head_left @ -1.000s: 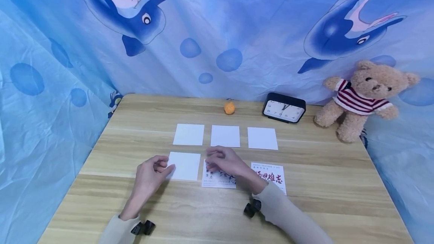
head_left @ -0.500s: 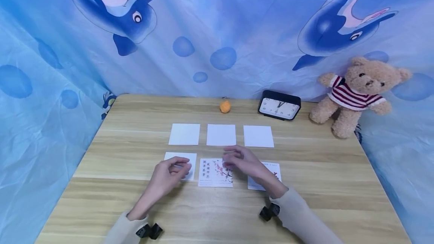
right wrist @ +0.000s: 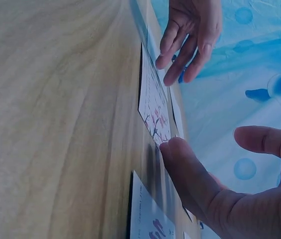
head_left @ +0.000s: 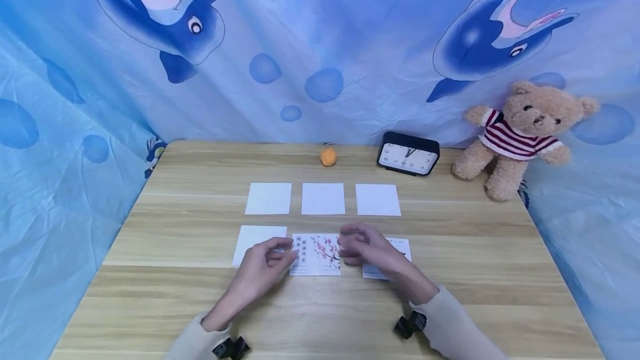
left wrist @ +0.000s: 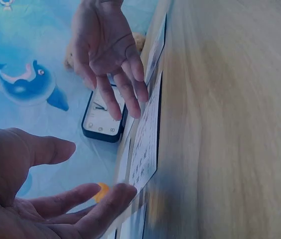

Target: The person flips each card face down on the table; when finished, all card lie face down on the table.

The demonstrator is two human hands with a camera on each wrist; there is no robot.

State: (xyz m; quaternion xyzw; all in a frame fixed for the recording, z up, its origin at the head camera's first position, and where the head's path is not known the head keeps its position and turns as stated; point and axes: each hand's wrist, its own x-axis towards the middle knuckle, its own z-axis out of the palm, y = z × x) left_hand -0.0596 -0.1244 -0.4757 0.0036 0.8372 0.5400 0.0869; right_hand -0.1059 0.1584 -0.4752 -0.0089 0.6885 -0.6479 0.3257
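Six cards lie in two rows on the wooden table (head_left: 190, 293). The front middle card (head_left: 316, 254) shows pink blossom and black writing. My left hand (head_left: 280, 254) sits at its left edge, fingers relaxed, and one fingertip (left wrist: 123, 190) touches the card's corner (left wrist: 145, 144). My right hand (head_left: 350, 246) is at the card's right edge, where a fingertip (right wrist: 173, 148) meets the card (right wrist: 153, 107). It partly covers another printed card (head_left: 401, 247). A blank white card (head_left: 252, 239) lies just left of my left hand. Neither hand holds anything.
Three blank white cards (head_left: 323, 198) form the back row. Behind them stand a small orange ball (head_left: 328, 155) and a black clock (head_left: 408, 153). A teddy bear (head_left: 520, 135) sits at the back right corner. Blue dolphin cloth (head_left: 320, 43) hangs all around.
My left hand moved right from the blank front card to the blossom card's left edge. My right hand slid right off that card, uncovering its print.
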